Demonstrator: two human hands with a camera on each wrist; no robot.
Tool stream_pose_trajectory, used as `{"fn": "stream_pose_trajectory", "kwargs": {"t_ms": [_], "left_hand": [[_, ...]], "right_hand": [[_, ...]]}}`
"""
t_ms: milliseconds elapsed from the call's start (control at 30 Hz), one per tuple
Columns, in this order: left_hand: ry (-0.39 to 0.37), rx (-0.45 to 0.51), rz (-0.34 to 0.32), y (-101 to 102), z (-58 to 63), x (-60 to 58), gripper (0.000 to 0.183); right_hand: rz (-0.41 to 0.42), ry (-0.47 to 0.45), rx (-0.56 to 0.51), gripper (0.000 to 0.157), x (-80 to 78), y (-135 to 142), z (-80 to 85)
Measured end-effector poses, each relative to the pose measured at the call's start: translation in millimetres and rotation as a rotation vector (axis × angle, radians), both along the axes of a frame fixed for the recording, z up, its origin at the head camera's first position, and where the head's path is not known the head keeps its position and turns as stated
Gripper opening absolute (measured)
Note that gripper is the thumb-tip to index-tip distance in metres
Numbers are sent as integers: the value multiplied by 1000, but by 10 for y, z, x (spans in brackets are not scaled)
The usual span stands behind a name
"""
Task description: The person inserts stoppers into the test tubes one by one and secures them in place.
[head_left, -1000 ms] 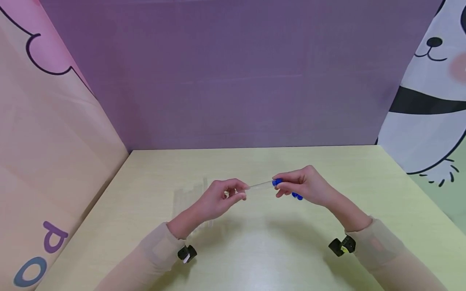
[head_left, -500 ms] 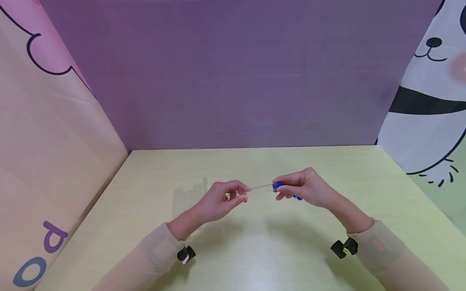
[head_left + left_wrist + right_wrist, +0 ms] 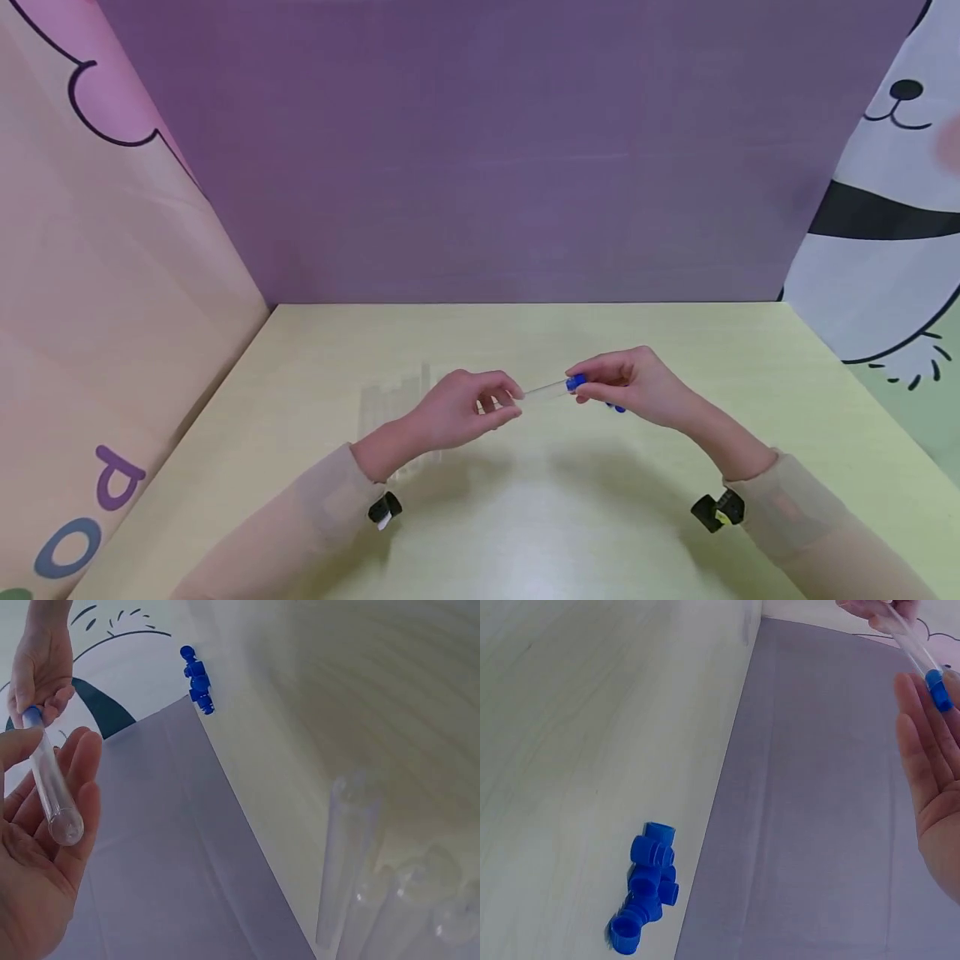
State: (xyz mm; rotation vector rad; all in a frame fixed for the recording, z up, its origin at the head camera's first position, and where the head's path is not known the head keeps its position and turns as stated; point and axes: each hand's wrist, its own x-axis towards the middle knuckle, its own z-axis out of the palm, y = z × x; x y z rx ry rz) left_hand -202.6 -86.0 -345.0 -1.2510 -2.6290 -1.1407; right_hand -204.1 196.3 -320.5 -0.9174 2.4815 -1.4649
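A clear test tube (image 3: 54, 791) is held between both hands above the table, its rounded end toward the left side. My left hand (image 3: 467, 407) pinches the tube with thumb and fingers, as the left wrist view shows. At its other end my right hand (image 3: 639, 387) pinches a blue cap (image 3: 575, 382), which sits on the tube's mouth. In the right wrist view the cap (image 3: 938, 691) lies against the fingers, in line with the tube. Below the right hand, several loose blue caps (image 3: 645, 881) lie in a cluster on the table.
Several clear test tubes (image 3: 349, 847) lie side by side on the table (image 3: 525, 517), partly behind the left forearm in the head view. A purple backdrop (image 3: 480, 150) rises at the table's far edge. Printed panels stand at both sides.
Both hands, with the tube and cap between them, shift slightly to the right in the head view, as does the scene a little. The grip on tube and cap stays the same.
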Motion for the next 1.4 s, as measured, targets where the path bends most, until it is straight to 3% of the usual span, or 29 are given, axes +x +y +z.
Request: {"fn": "stream_pose_trajectory", "kwargs": {"t_ms": [200,500,900,1400], "left_hand": [[50,-70,-4,-43,40,-72,14],[128,-66,95,-45,12,-120,14],[81,-51,45,-88,46,-195,15],[21,-59,21,-120,-6,-311,28]], "right_hand": [[-35,25,28,28,-25,51,-8],[-51,58,41,25,-16,186,-74],[-89,115,110,23,-8,402,-170],[-106,127,82,21,17,568,-272]]}}
